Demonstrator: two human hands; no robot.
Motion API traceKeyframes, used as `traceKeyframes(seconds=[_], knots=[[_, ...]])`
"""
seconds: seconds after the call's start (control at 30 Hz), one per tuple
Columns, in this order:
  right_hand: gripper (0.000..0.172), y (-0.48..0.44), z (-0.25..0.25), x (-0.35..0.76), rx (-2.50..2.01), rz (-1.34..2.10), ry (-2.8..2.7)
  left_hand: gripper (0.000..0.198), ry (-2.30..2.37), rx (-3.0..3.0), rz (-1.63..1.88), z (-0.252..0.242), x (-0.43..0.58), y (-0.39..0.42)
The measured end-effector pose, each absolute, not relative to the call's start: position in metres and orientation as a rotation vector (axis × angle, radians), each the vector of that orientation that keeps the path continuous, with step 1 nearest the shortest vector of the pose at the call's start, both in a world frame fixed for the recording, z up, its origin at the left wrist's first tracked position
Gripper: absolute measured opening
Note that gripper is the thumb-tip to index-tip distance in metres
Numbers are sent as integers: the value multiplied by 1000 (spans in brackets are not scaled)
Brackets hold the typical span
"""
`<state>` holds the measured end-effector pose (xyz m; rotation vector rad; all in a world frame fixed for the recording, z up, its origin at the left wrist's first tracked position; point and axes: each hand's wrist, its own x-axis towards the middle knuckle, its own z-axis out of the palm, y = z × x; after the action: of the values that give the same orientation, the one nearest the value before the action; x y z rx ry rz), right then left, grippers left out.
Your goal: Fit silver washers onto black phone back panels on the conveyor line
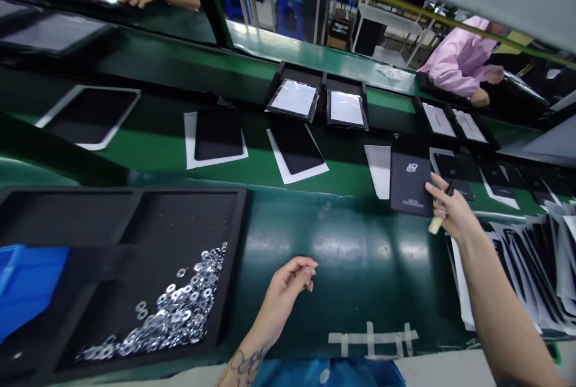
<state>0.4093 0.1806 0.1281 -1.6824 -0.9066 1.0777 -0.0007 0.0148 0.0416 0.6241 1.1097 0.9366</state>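
Observation:
My right hand (450, 210) reaches out to the edge of the green conveyor belt (148, 147). It grips a small brush-like tool (436, 224) with a pale handle and touches a black tablet back cover (409, 183) bearing a white logo. My left hand (290, 284) hovers over the dark green bench top (360, 255) with fingers loosely curled and thumb near fingertips; I cannot make out anything in it. A black foam tray (135, 213) at the left holds a pile of silver washers (180, 312).
Several black covers on white sheets ride the belt (216, 138). Two black trays with screen panels (294, 99) sit behind them. A stack of bagged covers (535, 267) lies at right. A blue bin (24, 282) sits at left. Pink-sleeved workers (459, 60) stand across the belt.

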Motion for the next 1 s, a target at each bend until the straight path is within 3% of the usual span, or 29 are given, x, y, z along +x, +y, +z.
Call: traceKeyframes(seconds=[0.17,0.27,0.4,0.6,0.73,0.93,1.0], knots=[[46,247,94,428,-1983,494,-1437,47,1083,485,964,37,-1,4],[36,269,71,383,-1877,297,-1781,47,1059,482,952,36,-1,3],[30,300,57,280,-1709,540,-2035,52,1026,568,973,41,-1,6],[26,361,55,177,-1909,672,-2062,53,1152,857,948,39,-4,-1],[16,382,62,164,-1969,730,-2071,57,1161,789,968,26,-7,-15],[37,361,89,180,-1723,785,-1968,55,1142,831,917,22,-4,-15],[34,337,103,201,-1561,847,-1890,53,1128,872,881,23,-2,-13]])
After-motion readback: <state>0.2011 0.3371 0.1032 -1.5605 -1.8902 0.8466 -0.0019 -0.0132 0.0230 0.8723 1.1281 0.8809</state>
